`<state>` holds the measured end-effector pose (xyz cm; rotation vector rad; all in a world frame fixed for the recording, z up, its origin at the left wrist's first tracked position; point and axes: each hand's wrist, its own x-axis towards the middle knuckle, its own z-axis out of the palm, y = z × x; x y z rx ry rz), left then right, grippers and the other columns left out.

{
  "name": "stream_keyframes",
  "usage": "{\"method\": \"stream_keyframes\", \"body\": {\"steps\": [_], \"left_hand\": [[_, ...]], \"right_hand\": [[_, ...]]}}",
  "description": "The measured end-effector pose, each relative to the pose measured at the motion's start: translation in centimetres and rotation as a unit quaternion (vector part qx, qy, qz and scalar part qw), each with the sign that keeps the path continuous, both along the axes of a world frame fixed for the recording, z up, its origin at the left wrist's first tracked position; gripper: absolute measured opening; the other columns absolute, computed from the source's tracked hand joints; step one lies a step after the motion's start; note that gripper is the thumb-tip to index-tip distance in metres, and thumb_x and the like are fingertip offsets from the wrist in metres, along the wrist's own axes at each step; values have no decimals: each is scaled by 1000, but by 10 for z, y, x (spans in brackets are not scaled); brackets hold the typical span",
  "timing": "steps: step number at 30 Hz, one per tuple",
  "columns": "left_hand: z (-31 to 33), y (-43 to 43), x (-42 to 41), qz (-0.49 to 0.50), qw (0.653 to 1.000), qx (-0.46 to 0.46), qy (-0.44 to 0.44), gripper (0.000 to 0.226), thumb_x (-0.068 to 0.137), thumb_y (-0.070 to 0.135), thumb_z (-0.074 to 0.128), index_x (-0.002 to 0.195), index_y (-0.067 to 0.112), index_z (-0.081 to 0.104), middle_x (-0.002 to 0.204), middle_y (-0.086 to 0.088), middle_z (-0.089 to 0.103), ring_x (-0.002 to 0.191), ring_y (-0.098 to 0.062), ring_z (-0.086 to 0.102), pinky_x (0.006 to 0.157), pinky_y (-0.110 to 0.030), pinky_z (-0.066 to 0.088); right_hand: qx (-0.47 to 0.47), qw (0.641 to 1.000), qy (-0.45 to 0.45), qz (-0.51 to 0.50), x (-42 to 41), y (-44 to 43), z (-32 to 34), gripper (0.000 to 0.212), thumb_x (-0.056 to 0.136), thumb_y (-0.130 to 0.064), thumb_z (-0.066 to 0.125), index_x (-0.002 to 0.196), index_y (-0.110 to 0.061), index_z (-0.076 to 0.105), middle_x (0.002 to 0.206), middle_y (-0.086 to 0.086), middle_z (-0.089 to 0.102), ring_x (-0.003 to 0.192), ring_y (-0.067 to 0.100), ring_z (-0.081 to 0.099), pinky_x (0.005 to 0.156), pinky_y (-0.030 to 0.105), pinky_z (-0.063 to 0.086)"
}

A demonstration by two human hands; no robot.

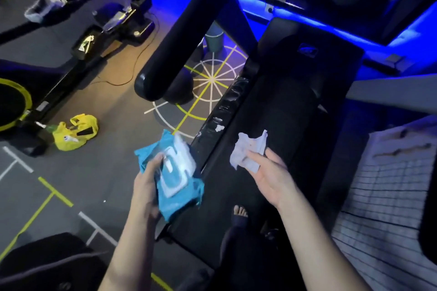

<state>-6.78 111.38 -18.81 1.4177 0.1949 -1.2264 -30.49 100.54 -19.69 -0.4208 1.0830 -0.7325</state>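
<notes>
My left hand (147,186) grips a blue pack of wet wipes (176,176) from its left side, its white flap lid facing up. My right hand (269,176) holds a crumpled white wipe (248,150) between thumb and fingers, palm turned up. Both hands hover over the left edge of a black treadmill belt (279,111). The pack and the wipe are apart, roughly a hand's width between them.
A thick black treadmill handrail (179,30) crosses above the belt. A yellow bag (73,132) lies on the grey floor at left, beside an exercise bike (35,92). A bare foot (240,214) stands on the belt. A white tiled surface (387,196) lies at right.
</notes>
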Motion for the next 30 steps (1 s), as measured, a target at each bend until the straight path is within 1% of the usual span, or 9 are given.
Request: {"method": "stream_keyframes", "body": {"steps": [2,4,5,7,10,15,18,21,30], "left_hand": [[-14,1,7,-58,994,-25,89,38,64,41,90,93,17,85,98,-9,81,77,-26,78,71,-43,66],[-40,-4,12,-99,989,-44,100,61,45,42,102,98,18,84,100,-8,80,80,-25,78,77,-43,66],[-56,-9,14,-110,989,-38,90,70,47,42,103,110,18,82,107,-8,79,86,-25,78,81,-44,65],[-89,-15,12,-115,989,-45,81,53,72,42,88,118,17,77,111,-8,78,89,-24,78,78,-42,65],[-141,-9,0,-127,986,-71,80,24,98,37,65,101,19,82,101,-7,81,81,-22,79,68,-42,66],[-188,61,3,-186,974,-81,96,39,106,31,57,83,20,86,94,-5,82,76,-19,79,63,-41,66],[-196,115,14,-212,970,-64,102,32,104,33,62,86,20,86,99,-6,82,80,-21,80,69,-44,67],[-200,147,15,-250,960,-55,112,22,103,34,64,110,20,79,109,-7,81,87,-23,80,74,-47,67],[-220,186,0,-310,943,-56,108,49,99,35,71,143,15,65,129,-11,75,107,-28,77,88,-53,63]], "right_hand": [[-22,999,19,-19,-4,-2,-11,25,97,1,57,121,4,64,126,17,69,122,34,63,107,44,48],[-45,998,30,-44,-8,-2,-26,21,99,-2,57,118,1,66,118,17,72,116,33,67,105,44,50],[-60,996,42,-50,-10,0,-34,18,100,-3,56,114,-2,67,110,14,75,108,29,71,98,40,55],[-84,992,67,-59,-13,13,-54,15,102,-6,52,109,-7,65,94,7,77,90,21,74,81,34,58],[-115,985,101,-76,-17,51,-93,19,102,-1,49,109,-9,65,89,8,74,83,23,74,72,39,56],[-91,973,135,-165,-26,161,-145,26,108,-10,42,114,-18,65,98,1,76,82,17,73,61,30,57],[-50,964,157,-207,-44,234,-152,28,108,-12,40,116,-19,66,107,6,75,90,20,72,67,34,56],[-38,950,193,-242,-63,291,-146,23,102,-15,49,111,-17,70,113,11,73,101,26,69,74,33,52],[-17,929,104,-354,-75,377,-119,28,97,-27,49,97,-8,69,100,13,70,95,25,66,99,44,45]]}}
